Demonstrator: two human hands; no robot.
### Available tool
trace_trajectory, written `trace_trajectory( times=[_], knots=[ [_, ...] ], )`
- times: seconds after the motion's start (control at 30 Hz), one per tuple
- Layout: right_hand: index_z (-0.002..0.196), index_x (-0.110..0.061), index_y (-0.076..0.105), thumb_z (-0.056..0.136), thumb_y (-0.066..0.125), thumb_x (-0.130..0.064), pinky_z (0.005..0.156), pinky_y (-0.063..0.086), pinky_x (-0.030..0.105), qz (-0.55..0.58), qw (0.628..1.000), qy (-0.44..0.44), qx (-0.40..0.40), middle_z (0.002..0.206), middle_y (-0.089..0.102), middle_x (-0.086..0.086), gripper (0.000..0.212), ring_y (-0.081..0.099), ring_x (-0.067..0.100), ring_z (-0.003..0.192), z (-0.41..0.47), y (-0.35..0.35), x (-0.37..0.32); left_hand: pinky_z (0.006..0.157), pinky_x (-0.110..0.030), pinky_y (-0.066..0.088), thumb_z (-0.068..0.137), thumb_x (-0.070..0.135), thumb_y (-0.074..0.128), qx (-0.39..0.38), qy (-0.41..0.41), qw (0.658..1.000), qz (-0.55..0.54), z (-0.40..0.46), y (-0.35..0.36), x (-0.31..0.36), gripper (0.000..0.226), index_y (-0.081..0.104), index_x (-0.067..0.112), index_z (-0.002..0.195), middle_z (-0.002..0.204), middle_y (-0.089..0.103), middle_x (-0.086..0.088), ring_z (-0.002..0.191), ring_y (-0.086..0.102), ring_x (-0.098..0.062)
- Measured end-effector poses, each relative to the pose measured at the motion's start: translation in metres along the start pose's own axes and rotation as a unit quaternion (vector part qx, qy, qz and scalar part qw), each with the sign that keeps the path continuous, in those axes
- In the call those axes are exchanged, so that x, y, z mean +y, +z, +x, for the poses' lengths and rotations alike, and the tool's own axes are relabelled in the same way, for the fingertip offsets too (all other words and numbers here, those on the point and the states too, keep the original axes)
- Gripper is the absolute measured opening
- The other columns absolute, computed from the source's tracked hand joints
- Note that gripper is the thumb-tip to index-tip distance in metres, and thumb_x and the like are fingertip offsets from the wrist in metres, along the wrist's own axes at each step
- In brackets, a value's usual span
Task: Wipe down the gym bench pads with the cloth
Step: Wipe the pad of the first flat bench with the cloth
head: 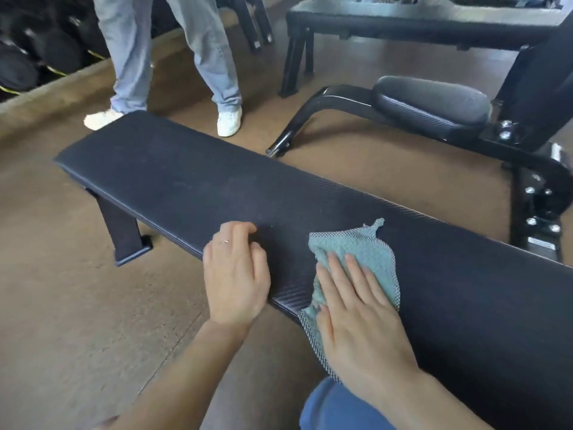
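while right hand [359,308] pressed cloth [369,252] flat on bench pad [192,178], fingers straight, left hand [235,274] rested on pad's near edge, fingers curled, holding nothing. cloth lay near that edge, corner hanging over. bystander's legs [173,51] stood beyond far end.

This is a gym. Black padded flat benches [192,178] stand on a brown rubbery floor [77,305], an adjustable bench with a bolted steel frame [440,107] sits just beyond, and round black weights [34,54] line the far left edge.
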State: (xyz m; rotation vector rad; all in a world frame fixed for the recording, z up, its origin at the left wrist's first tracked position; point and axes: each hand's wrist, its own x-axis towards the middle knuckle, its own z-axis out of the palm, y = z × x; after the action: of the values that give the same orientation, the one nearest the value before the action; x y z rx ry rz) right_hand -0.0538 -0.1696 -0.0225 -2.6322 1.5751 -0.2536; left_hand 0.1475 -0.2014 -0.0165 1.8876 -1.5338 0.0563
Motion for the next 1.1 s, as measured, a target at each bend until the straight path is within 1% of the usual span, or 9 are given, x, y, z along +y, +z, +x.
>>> trace_trajectory(
  times=[0.1, 0.23, 0.3, 0.37, 0.47, 0.6, 0.8, 0.97, 1.1],
  knots=[
    [0.155, -0.011, 0.036, 0.105, 0.02, -0.037, 0.121, 0.021, 0.046, -0.014, 1.0, 0.006, -0.017, 0.165, 0.03, 0.008, 0.059, 0.027, 0.029, 0.153, 0.041, 0.007, -0.007, 0.091, -0.046, 0.039, 0.093, 0.02, 0.038, -0.008, -0.069, 0.996, 0.049, 0.046, -0.005, -0.055, 0.026, 0.058, 0.009, 0.105, 0.109, 0.057, -0.01, 0.099, 0.051, -0.033],
    [0.162, -0.02, 0.002, 0.091, -0.015, -0.044, 0.127, -0.007, 0.038, -0.003, 0.993, 0.106, -0.06, 0.171, -0.005, -0.001, 0.077, -0.006, 0.02, 0.158, 0.134, 0.013, -0.023, 0.086, -0.043, 0.038, 0.094, 0.025, 0.035, -0.045, -0.003, 0.996, 0.079, 0.072, 0.001, -0.081, 0.019, 0.053, 0.017, 0.091, 0.099, 0.052, 0.0, 0.091, 0.046, -0.028],
    [0.163, -0.019, -0.001, 0.086, -0.021, -0.044, 0.127, -0.006, 0.041, -0.001, 0.986, 0.152, -0.07, 0.171, -0.008, -0.001, 0.083, -0.01, 0.022, 0.157, 0.165, 0.014, -0.031, 0.088, -0.043, 0.039, 0.093, 0.023, 0.036, -0.038, 0.004, 0.997, 0.063, 0.071, 0.003, -0.082, 0.019, 0.054, 0.019, 0.092, 0.101, 0.053, 0.003, 0.094, 0.047, -0.025],
    [0.163, -0.016, 0.005, 0.091, -0.016, -0.043, 0.128, -0.001, 0.043, -0.005, 0.983, 0.174, -0.057, 0.171, -0.004, 0.002, 0.079, -0.007, 0.024, 0.158, 0.164, 0.015, -0.042, 0.09, -0.042, 0.039, 0.092, 0.021, 0.037, -0.034, 0.002, 0.998, 0.046, 0.07, 0.004, -0.084, 0.019, 0.056, 0.018, 0.092, 0.102, 0.055, 0.002, 0.095, 0.048, -0.025],
    [0.161, -0.012, 0.023, 0.104, 0.008, -0.039, 0.126, 0.017, 0.048, -0.011, 0.986, 0.167, -0.024, 0.17, 0.012, 0.007, 0.064, 0.007, 0.027, 0.158, 0.123, 0.018, -0.083, 0.093, -0.043, 0.039, 0.09, 0.019, 0.039, -0.043, 0.025, 0.998, 0.034, 0.07, 0.002, -0.086, 0.018, 0.056, 0.016, 0.093, 0.102, 0.056, 0.001, 0.096, 0.051, -0.026],
    [0.16, -0.012, 0.027, 0.107, 0.023, -0.035, 0.124, 0.025, 0.049, -0.016, 0.991, 0.135, -0.021, 0.169, 0.018, 0.007, 0.058, 0.013, 0.027, 0.157, 0.097, 0.023, -0.112, 0.096, -0.044, 0.039, 0.089, 0.02, 0.039, -0.075, 0.035, 0.996, 0.039, 0.071, 0.003, -0.087, 0.021, 0.058, 0.014, 0.096, 0.106, 0.058, -0.001, 0.101, 0.053, -0.027],
    [0.158, -0.014, 0.035, 0.105, 0.022, -0.035, 0.123, 0.027, 0.047, -0.029, 0.99, 0.137, -0.007, 0.166, 0.028, 0.004, 0.059, 0.024, 0.025, 0.155, 0.156, 0.031, -0.077, 0.101, -0.045, 0.039, 0.093, 0.023, 0.039, -0.109, 0.029, 0.993, 0.035, 0.072, 0.003, -0.09, 0.024, 0.06, 0.016, 0.102, 0.114, 0.059, -0.001, 0.108, 0.053, -0.027],
    [0.16, -0.017, 0.026, 0.099, 0.003, -0.041, 0.127, 0.007, 0.04, -0.019, 0.977, 0.211, -0.014, 0.169, 0.019, 0.001, 0.071, 0.012, 0.023, 0.157, 0.211, 0.032, -0.065, 0.101, -0.044, 0.041, 0.093, 0.023, 0.041, -0.114, 0.026, 0.993, 0.026, 0.072, 0.003, -0.092, 0.023, 0.061, 0.016, 0.102, 0.115, 0.06, -0.001, 0.109, 0.054, -0.026],
    [0.158, -0.012, 0.033, 0.102, 0.011, -0.037, 0.126, 0.019, 0.047, -0.025, 0.978, 0.207, 0.001, 0.167, 0.025, 0.007, 0.065, 0.019, 0.028, 0.156, 0.186, 0.032, -0.094, 0.099, -0.044, 0.04, 0.092, 0.022, 0.038, -0.115, 0.027, 0.993, 0.016, 0.074, 0.001, -0.092, 0.026, 0.061, 0.017, 0.102, 0.114, 0.06, 0.0, 0.108, 0.054, -0.026]
  ],
)
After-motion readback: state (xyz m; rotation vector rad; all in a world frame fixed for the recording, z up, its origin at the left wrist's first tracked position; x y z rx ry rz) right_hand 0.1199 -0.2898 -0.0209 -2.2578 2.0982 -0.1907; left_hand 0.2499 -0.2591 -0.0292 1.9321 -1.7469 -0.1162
